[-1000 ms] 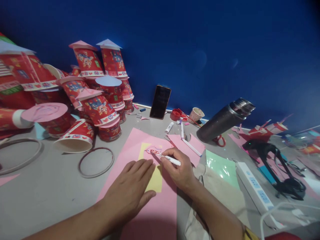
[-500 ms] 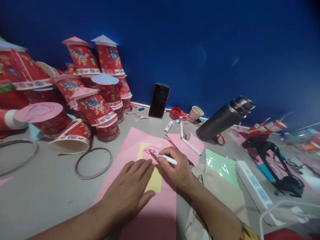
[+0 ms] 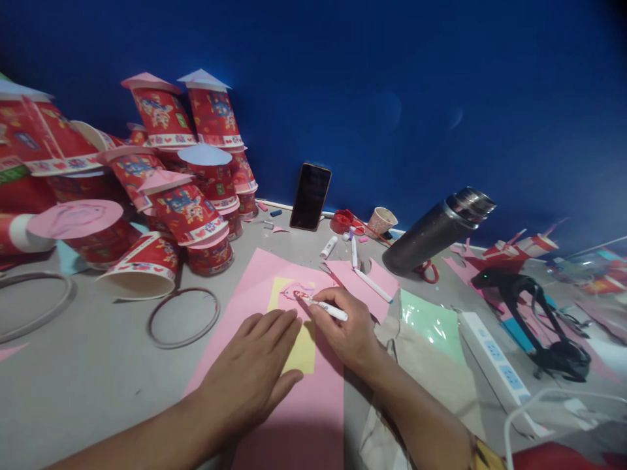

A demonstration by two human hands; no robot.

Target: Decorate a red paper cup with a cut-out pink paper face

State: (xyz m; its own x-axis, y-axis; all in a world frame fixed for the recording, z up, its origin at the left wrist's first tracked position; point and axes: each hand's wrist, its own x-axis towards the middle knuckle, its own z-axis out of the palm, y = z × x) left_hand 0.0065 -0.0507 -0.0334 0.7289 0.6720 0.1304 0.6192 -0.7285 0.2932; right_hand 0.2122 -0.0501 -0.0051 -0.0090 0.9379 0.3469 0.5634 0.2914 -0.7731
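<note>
My right hand (image 3: 345,323) grips a white marker pen (image 3: 329,309) with its red tip on a small drawn figure. That drawing (image 3: 292,292), in purple and red lines, is near the top of a yellow paper strip (image 3: 301,352). Under the strip lies a large pink paper sheet (image 3: 313,418). My left hand (image 3: 259,356) rests flat, fingers stretched out, across the yellow strip and the pink sheet, just left of the pen. Part of the strip is hidden beneath both hands.
Stacked red paper cups (image 3: 183,205) crowd the left side, with a ring (image 3: 183,344) before them. A phone (image 3: 310,197) leans on the blue wall. A dark thermos (image 3: 435,235), pink scraps (image 3: 379,307), green plastic sheet (image 3: 431,320) and power strip (image 3: 496,356) are at right.
The pen tip has shifted slightly to the right along the drawing. My left hand stays flat in about the same place, and the view has moved very slightly.
</note>
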